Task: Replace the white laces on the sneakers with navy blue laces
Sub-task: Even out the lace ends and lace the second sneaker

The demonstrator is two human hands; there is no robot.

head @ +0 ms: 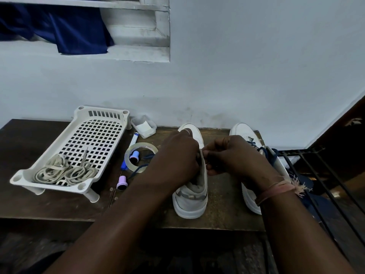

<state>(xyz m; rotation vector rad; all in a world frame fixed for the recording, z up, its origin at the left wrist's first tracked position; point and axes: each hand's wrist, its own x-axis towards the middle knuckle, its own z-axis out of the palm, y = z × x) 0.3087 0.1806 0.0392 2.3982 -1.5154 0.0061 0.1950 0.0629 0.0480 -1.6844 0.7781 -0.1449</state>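
White leather sneaker, the left one of the pair, stands on the dark wooden table with its heel toward you. Your left hand and right hand meet over its tongue, fingers curled; both seem to pinch the navy lace there, but the grip itself is hidden behind your knuckles. The loose lace runs left from under your left hand across the tape roll.

Writing: faint print runs round the inner core of the tape roll, too small to read. The marker carries a label, also unreadable. No brand is legible on either shoe.

The second sneaker stands just right of the first, partly covered by your right wrist; navy lace is already threaded through its eyelets. A frayed pink thread band circles that wrist.

The old white laces lie coiled in the near end of the white perforated plastic tray, well to the left. Between tray and shoes: the marker, a blue stamp inside the tape roll, a purple stamp nearer you, and a clear plastic box against the wall.

A black metal rack stands at the table's right edge. Blue cloth hangs at the window above.
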